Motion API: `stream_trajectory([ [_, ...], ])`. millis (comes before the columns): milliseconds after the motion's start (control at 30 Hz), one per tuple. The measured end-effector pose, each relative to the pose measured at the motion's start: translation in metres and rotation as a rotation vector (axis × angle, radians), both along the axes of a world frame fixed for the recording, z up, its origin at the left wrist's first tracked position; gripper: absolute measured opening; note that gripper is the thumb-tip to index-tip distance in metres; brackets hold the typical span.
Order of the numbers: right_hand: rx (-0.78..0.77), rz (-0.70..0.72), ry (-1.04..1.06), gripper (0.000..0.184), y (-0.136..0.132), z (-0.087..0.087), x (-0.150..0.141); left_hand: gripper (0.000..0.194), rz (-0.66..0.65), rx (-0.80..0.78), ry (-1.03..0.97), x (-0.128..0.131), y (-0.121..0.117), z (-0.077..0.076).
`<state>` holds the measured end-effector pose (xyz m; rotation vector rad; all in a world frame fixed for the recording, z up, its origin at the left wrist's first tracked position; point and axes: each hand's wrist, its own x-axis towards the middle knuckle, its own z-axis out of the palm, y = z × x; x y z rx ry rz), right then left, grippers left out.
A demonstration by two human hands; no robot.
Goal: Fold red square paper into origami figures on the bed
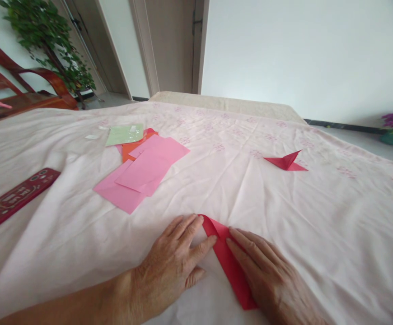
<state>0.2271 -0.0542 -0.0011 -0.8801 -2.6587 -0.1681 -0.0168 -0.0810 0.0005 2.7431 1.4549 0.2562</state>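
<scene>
Red strip [233, 266]: one, lying on the cloth [74, 253], nearer than the pink sheets [145, 167] and to their right; a hand is covering its right edge.
Left hand [169, 259]: spreading loosely, resting fingertips on the strip, grasping nothing.
Right hand [269, 273]: flattening along the strip, grasping nothing.
Pink sheets: at least two, overlapping and blurring the count.
Orange paper [128, 151]: peeking out behind them, mostly hiding.
Green packet [124, 135]: one, lying beyond them.
Folded red piece [286, 162]: one, sitting to their right.
Remote [18, 198]: one, lying to their left, running off-view.
</scene>
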Motion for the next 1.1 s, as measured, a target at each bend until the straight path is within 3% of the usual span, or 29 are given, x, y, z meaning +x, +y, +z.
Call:
stream_trajectory([
  [567,-0.103,0.067,-0.017,0.034,0.0088,-0.0034,0.0046,0.053,0.027,0.02,-0.02,-0.0033,0.0057,-0.0001],
  [933,-0.09,0.064,-0.001,0.033,0.0081,0.0053,0.0007,0.05,0.042,0.024,-0.046,-0.0037,0.0058,-0.0036],
  [1100,-0.103,0.07,-0.005,0.033,0.0079,0.0033,0.001,0.056,0.088,0.056,0.035,0.005,0.0052,-0.0027],
])
